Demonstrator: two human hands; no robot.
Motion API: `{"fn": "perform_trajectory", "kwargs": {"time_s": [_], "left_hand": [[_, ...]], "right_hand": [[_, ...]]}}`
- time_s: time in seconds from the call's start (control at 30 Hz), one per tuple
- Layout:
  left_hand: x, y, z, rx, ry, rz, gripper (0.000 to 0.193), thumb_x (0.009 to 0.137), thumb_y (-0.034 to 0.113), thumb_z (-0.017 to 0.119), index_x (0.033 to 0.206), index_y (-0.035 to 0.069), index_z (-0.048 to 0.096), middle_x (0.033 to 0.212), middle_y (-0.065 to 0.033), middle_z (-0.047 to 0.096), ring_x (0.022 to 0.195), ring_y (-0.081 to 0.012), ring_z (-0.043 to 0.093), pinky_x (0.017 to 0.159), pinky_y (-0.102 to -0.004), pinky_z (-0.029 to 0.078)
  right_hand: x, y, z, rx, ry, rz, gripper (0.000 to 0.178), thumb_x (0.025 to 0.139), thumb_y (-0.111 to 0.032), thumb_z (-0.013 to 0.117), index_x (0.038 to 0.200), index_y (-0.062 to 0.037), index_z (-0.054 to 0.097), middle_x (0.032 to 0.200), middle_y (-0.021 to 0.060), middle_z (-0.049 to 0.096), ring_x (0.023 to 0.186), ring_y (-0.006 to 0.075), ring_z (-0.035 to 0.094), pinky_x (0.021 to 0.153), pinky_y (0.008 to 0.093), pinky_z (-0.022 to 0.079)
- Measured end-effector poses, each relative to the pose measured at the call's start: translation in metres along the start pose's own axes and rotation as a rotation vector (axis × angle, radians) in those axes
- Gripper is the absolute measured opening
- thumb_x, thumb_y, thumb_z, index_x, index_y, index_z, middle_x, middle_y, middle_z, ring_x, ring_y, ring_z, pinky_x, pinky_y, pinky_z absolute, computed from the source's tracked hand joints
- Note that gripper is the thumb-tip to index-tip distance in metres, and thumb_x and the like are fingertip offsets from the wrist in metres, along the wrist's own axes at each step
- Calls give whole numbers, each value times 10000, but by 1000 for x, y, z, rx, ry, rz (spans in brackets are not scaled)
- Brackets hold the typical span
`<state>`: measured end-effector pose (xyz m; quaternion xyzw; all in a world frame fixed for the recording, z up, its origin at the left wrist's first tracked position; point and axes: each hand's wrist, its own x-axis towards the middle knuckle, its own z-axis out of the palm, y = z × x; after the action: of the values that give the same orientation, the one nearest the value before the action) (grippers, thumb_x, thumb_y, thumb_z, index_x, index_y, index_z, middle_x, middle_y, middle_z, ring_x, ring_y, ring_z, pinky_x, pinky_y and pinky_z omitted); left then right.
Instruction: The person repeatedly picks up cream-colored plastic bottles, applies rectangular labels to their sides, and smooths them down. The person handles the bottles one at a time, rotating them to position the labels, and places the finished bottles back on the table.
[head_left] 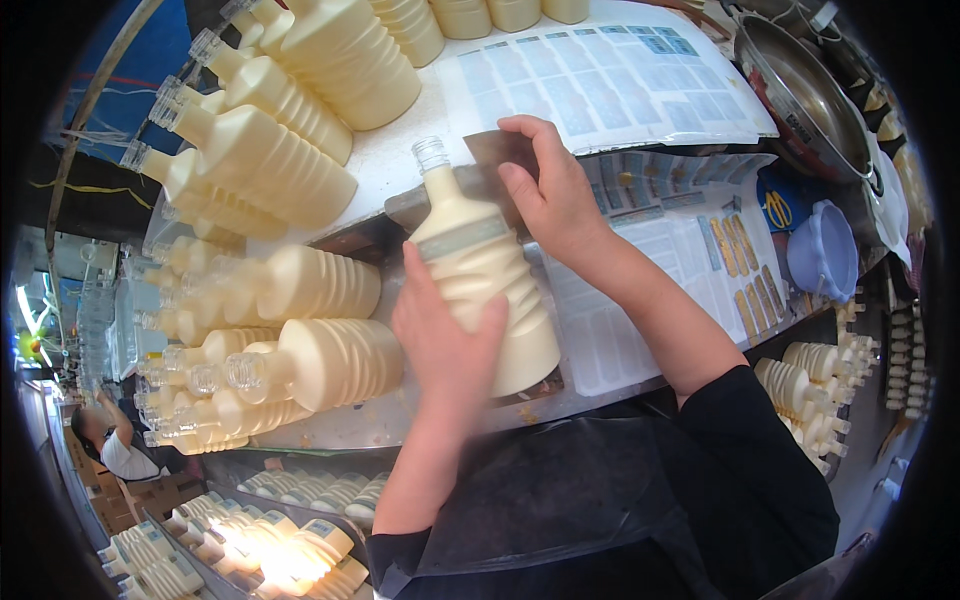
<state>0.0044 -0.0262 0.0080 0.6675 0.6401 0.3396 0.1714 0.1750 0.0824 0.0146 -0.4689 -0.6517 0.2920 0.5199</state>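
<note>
A cream ribbed bottle [500, 275] with a clear threaded neck lies in front of me, its neck pointing away. Around its lower body my left hand [445, 335] is wrapped, thumb on the front. A pale greenish translucent strip [465, 240] runs across the bottle's shoulder. Beyond the shoulder, to the right, my right hand [555, 195] pinches a thin dark brown flat piece [490, 150] between thumb and fingers. This piece is apart from the strip; its exact kind is unclear.
Cream bottles [320, 365] crowd the left of the table. White sheets with printed strips [600, 85] lie at the back and right. Right of them are a blue-purple bucket [822, 250] and a large metal pan [805, 95]. Another person [130, 440] is far left.
</note>
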Motion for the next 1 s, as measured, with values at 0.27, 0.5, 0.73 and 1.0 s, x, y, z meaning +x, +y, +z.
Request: {"fn": "perform_trajectory", "kwargs": {"time_s": [0.27, 0.5, 0.73, 1.0], "left_hand": [[-2, -6, 1, -163, -33, -102, 1041, 815, 308, 765, 1612, -28, 187, 1471, -277, 462, 1350, -447, 420, 1180, -506, 278], [-8, -28, 2, -659, -139, -287, 942, 827, 156, 701, 1602, -34, 201, 1489, -229, 464, 1347, -316, 504, 1128, -432, 419], [-6, -7, -4, -807, -176, -368, 901, 818, 142, 751, 1565, -17, 274, 1432, -201, 525, 1269, -268, 576, 1055, -392, 489], [-1, 31, -11, -432, -87, -253, 743, 825, 236, 814, 1416, -4, 433, 1300, -227, 609, 1198, -381, 618, 993, -464, 504]], "right_hand": [[-5, -14, 0, 101, -49, 83, 427, 973, -91, 577, 1372, 3, 459, 1280, 239, 612, 1163, 382, 619, 1013, 434, 474], [-4, -11, -7, 124, 25, 82, 421, 977, -80, 561, 1373, 18, 455, 1295, 251, 601, 1183, 376, 606, 1032, 435, 464], [-2, -16, 6, 166, -19, 185, 403, 986, -112, 534, 1357, 26, 459, 1304, 264, 599, 1208, 385, 599, 1046, 438, 456], [2, -68, 34, -161, -60, 1, 377, 990, -99, 512, 1353, -8, 466, 1294, 244, 587, 1192, 403, 588, 1025, 444, 465]]}}
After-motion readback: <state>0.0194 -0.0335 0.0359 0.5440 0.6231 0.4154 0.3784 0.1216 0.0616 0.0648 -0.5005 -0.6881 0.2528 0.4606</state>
